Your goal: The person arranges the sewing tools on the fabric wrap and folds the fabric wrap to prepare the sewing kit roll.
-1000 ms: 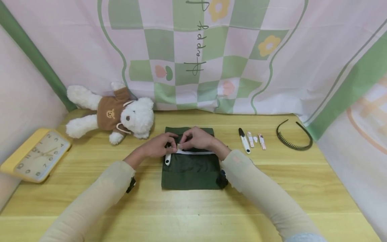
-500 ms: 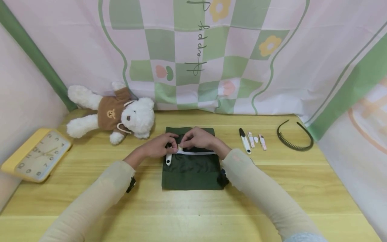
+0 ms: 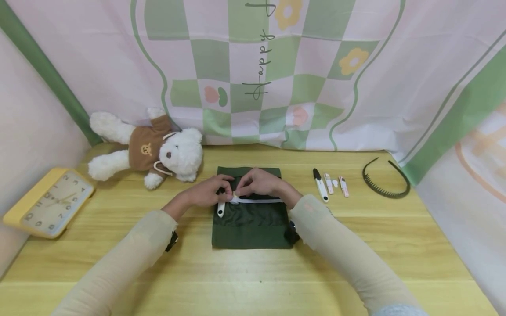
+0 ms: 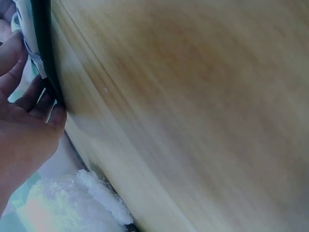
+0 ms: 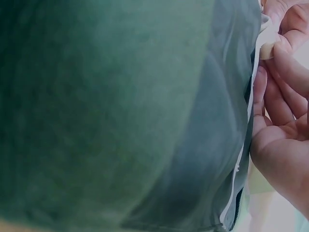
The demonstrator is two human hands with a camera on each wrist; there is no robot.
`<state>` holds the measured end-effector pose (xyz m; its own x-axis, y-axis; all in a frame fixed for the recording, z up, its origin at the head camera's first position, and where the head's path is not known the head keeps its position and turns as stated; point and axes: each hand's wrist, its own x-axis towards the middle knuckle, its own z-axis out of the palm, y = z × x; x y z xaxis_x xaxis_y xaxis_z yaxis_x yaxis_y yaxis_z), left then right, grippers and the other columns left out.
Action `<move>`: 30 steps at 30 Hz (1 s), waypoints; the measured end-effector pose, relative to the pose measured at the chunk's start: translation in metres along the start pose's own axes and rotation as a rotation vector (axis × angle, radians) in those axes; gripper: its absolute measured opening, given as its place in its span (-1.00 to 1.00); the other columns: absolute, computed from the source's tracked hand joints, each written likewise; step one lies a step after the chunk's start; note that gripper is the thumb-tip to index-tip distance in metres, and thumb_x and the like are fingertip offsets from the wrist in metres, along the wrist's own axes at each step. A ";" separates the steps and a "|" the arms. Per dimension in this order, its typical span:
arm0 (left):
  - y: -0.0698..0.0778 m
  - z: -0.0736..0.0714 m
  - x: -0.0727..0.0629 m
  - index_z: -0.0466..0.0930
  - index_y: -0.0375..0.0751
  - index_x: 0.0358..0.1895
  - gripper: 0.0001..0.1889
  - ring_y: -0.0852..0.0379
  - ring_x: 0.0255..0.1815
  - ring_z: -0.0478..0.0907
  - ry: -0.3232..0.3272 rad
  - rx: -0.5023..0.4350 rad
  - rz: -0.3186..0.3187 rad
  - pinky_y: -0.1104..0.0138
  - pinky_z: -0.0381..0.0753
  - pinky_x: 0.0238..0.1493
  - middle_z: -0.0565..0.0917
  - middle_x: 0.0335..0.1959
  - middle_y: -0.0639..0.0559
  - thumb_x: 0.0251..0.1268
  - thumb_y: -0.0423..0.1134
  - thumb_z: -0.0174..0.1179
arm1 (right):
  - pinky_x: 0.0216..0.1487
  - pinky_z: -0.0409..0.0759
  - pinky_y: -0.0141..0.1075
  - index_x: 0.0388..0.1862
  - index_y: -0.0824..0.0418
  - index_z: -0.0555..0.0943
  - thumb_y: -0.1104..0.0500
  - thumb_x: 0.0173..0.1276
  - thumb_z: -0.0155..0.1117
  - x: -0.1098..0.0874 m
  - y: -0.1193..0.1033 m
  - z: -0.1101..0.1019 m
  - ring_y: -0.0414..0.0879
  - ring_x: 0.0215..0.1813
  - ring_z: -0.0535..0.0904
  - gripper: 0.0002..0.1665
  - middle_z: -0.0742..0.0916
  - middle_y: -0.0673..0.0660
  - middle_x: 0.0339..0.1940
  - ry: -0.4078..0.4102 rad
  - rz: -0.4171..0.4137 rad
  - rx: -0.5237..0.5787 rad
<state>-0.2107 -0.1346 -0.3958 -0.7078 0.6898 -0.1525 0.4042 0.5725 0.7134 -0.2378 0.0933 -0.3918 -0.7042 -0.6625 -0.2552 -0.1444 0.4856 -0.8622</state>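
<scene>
A dark green cloth organizer (image 3: 253,237) lies flat on the table, a white elastic band (image 3: 262,200) running across its middle. Under the band's left end sits a slim tool with a white handle (image 3: 221,210) and a black dot. My left hand (image 3: 209,192) pinches the band beside that tool; its other fingers rest at the cloth's edge (image 4: 46,53) in the left wrist view. Between thumb and fingertips my right hand (image 3: 261,183) pinches a small cream-coloured piece (image 5: 267,51) right at the band. Fingers cover most of this piece, so I cannot tell its kind.
To the right lie a black-and-white slim tool (image 3: 320,185), two pink-and-white clip-like pieces (image 3: 328,183), a small white piece (image 3: 334,182) and a toothed headband (image 3: 385,191). A plush dog (image 3: 146,149) and a yellow clock (image 3: 49,202) are at the left. A checked curtain hangs behind.
The cream piece stood out above the band between the fingertips and now shows less, lower at the band. Both hands have stayed in nearly the same place.
</scene>
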 end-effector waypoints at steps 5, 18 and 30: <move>0.000 0.000 0.000 0.61 -0.19 -0.25 -0.84 -0.31 0.52 0.17 -0.004 0.007 0.007 -0.08 0.27 0.42 0.22 0.51 -0.38 0.56 -0.24 0.14 | -0.17 0.58 -0.26 -0.19 0.25 0.81 0.23 0.44 0.35 0.001 0.001 0.000 -0.07 -0.25 0.63 -0.86 0.78 0.06 -0.29 -0.013 -0.007 -0.013; 0.000 -0.001 -0.001 0.57 -0.21 -0.25 -0.85 -0.31 0.56 0.10 -0.015 -0.013 0.038 -0.10 0.28 0.42 0.19 0.52 -0.41 0.58 -0.30 0.09 | -0.13 0.57 -0.28 -0.19 0.23 0.81 0.22 0.44 0.36 0.003 -0.001 -0.001 -0.08 -0.22 0.64 -0.86 0.80 0.02 -0.29 -0.053 -0.042 -0.051; 0.001 0.000 0.000 0.56 -0.21 -0.23 -0.86 -0.30 0.56 0.10 -0.003 -0.044 0.004 -0.08 0.29 0.42 0.17 0.53 -0.40 0.58 -0.28 0.11 | -0.15 0.56 -0.31 -0.21 0.20 0.82 0.21 0.44 0.35 0.005 -0.002 -0.002 -0.13 -0.24 0.62 -0.87 0.80 0.00 -0.29 -0.023 -0.032 -0.115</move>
<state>-0.2102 -0.1343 -0.3953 -0.7042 0.6935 -0.1520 0.3812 0.5500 0.7431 -0.2429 0.0900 -0.3901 -0.6821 -0.6911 -0.2391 -0.2468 0.5253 -0.8143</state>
